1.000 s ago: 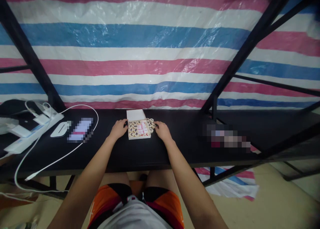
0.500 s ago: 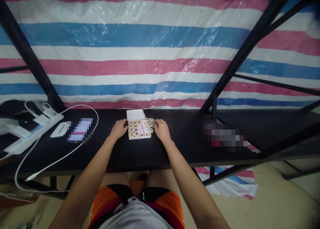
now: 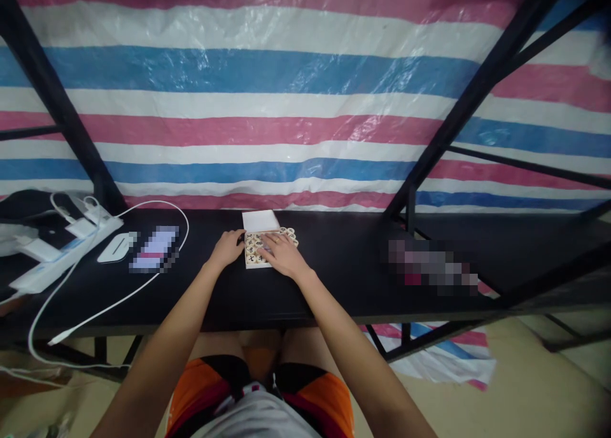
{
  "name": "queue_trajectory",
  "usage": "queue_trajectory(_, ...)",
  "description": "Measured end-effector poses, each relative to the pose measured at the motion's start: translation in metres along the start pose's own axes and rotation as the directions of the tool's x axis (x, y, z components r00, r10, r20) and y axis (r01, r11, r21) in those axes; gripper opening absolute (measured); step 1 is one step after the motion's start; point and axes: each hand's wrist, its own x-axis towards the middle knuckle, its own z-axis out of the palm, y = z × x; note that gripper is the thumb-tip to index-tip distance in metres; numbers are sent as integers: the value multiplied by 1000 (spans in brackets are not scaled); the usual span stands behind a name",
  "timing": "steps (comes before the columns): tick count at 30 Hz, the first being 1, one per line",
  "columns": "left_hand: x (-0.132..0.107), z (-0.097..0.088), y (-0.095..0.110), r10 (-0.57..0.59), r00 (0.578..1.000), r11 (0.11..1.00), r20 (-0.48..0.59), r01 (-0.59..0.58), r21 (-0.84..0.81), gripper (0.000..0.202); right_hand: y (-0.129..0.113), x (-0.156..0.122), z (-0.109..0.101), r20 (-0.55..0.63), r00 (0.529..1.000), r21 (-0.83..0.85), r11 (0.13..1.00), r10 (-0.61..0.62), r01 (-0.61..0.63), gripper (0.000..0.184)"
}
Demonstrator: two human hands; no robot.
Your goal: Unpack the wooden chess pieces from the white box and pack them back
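A small white box (image 3: 258, 265) of round Chinese chess pieces (image 3: 252, 249) sits on the black tabletop, its white lid flap (image 3: 260, 221) folded back behind it. Against the box's left edge rest the bent fingers of my left hand (image 3: 227, 247), gripping that side. Over the right half of the box lies my right hand (image 3: 283, 254), palm down, fingers stretched out and thumb apart. It covers the pieces and the plastic packet under it. Several loose chess pieces (image 3: 289, 233) stand just outside the box's right edge, beyond my right hand.
To the left lie a blurred-out phone (image 3: 153, 250), a white flat device (image 3: 113, 248), a white cable (image 3: 102, 312) and a power strip (image 3: 62, 256) with plugs. A pixelated object (image 3: 432, 265) lies on the right. Black frame bars and a striped plastic sheet (image 3: 267, 132) stand behind.
My right hand has moved left from beside the loose pieces to over the box. My left hand stays at the box's left edge.
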Motion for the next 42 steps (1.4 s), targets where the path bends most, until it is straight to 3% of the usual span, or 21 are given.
queue_trajectory(7, -1, -3, 3, -18, 1000, 1000, 7, 18, -1, 44, 6, -2, 2, -85, 996, 3, 999, 42, -42, 32)
queue_trajectory(12, -1, -1, 1, -12, 1000, 1000, 9, 12, 5, 45, 15, -2, 5, -81, 993, 88, 993, 87, -80, 24)
queue_trajectory(19, -1, -1, 0, -5, 1000, 1000, 6, 5, 8, 44, 18, -3, 0, -183, 966, 239, 962, 180, -134, 20)
queue_trajectory(23, -1, -2, 2, -20, 1000, 1000, 11, 20, -1, 44, 34, -9, -10, -260, 895, 307, 910, 363, -280, 23)
queue_trajectory(26, -2, -3, 3, -21, 1000, 1000, 13, 21, 0, 44, 53, -16, -15, -250, 787, 304, 817, 564, -489, 28)
queue_trajectory(29, -2, -4, 3, -26, 1000, 1000, 15, 26, -4, 45, 64, -21, -16, -206, 708, 224, 736, 676, -638, 29)
queue_trajectory(34, -2, -4, 4, -32, 999, 999, 20, 32, -3, 45, 62, -24, -15, -209, 671, 107, 698, 712, -708, 22)
queue_trajectory(42, -1, -2, 2, -10, 1000, 1000, 8, 10, -1, 44, 51, -23, -24, -126, 651, 103, 662, 749, -742, 29)
